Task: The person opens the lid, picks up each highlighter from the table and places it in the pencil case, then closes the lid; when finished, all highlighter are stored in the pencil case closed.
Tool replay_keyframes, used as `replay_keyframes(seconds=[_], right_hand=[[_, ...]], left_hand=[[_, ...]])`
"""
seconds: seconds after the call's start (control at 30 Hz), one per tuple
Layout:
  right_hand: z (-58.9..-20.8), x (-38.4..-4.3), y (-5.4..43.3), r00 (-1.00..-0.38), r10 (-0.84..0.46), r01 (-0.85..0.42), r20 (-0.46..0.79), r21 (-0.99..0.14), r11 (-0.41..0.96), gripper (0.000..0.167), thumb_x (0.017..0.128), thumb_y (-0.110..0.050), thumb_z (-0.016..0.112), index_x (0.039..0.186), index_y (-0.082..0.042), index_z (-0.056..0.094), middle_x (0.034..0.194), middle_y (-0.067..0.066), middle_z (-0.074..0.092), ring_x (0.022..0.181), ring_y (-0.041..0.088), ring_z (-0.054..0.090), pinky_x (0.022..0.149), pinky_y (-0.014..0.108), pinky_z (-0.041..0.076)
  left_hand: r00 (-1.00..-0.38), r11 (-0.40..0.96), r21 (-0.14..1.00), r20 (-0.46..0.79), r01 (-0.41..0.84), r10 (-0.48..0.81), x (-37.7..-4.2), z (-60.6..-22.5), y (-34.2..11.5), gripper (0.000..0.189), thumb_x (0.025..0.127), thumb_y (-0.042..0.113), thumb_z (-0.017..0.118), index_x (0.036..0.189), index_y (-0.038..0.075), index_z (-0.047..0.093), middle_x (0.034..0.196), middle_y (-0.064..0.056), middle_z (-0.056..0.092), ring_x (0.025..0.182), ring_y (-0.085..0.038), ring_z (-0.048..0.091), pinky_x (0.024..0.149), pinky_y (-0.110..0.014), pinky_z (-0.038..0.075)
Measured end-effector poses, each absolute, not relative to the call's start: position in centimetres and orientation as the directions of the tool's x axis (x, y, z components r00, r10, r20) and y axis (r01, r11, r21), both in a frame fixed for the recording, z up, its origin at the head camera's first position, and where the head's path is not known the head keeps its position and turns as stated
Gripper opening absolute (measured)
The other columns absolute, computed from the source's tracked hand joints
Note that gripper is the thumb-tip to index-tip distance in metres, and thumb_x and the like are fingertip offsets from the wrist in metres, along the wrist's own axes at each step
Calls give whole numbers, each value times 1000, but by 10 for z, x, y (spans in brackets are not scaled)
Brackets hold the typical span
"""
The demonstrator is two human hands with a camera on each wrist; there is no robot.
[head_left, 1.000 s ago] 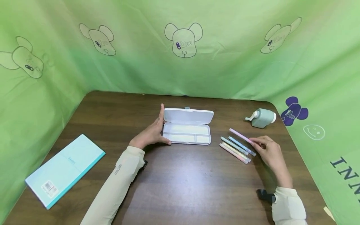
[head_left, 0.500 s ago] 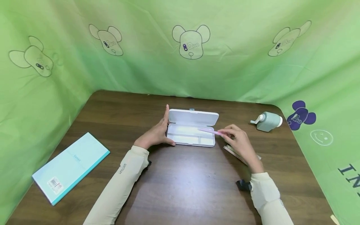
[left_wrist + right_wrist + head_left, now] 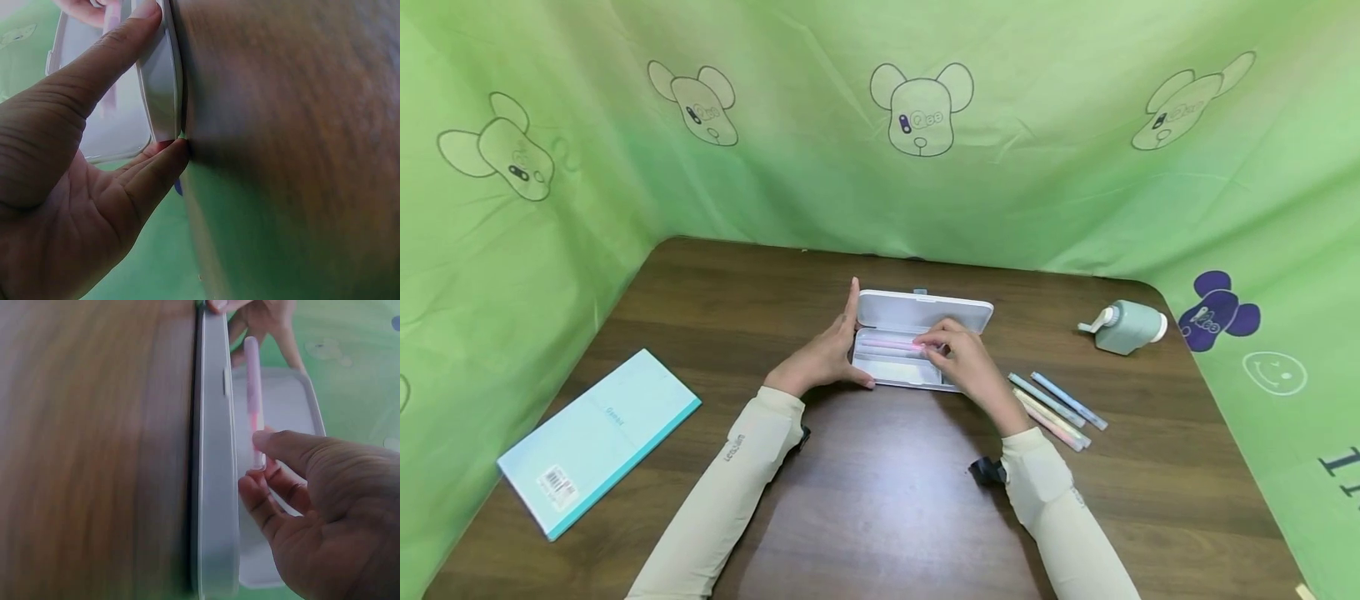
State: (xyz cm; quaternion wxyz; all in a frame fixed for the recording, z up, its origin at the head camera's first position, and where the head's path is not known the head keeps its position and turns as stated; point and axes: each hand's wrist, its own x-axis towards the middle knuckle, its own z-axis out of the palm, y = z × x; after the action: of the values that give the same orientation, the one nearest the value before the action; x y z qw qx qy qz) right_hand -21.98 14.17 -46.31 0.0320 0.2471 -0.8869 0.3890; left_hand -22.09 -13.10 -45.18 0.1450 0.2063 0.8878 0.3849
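An open white pencil case lies on the table with its lid tilted up at the back. My left hand holds the case's left end, thumb at the front wall and fingers behind. In the left wrist view the thumb lies along the case's side. Between thumb and fingers my right hand pinches a pink pen by its right end, lengthwise over the long rear compartment. The right wrist view shows the pen's lilac cap pointing toward the left hand.
Several pastel pens lie side by side right of the case, beside the right forearm. Farther back on the right stands a grey-green pencil sharpener with a crank. A light-blue notebook rests on the left. Green curtains border the table.
My right hand has carried the pink pen leftward from the group of pens to the case and turned it level over the rear compartment. The left hand stays on the case.
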Motion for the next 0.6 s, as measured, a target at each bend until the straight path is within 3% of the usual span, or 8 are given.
replay_keyframes(seconds=[0.27, 0.6], right_hand=[[-464, -219, 136, -888, -393, -443, 239, -672, 593, 18, 94, 9, 75, 110, 3, 83, 105, 15, 72, 87, 27, 70, 79, 38, 60], [-464, -218, 132, -873, -428, -472, 233, -620, 627, 27, 94, -2, 83, 121, 2, 81, 109, 14, 72, 93, 29, 69, 84, 44, 59]], left_hand=[[-874, 625, 736, -97, 258, 476, -221, -450, -128, 164, 80, 22, 101, 162, 26, -41, 169, -31, 30, 155, -43, 37, 125, -56, 33], [-875, 625, 737, -99, 255, 474, -221, -452, -131, 161, 81, 22, 100, 164, 20, -39, 177, -29, 11, 158, -43, 32, 126, -56, 31]])
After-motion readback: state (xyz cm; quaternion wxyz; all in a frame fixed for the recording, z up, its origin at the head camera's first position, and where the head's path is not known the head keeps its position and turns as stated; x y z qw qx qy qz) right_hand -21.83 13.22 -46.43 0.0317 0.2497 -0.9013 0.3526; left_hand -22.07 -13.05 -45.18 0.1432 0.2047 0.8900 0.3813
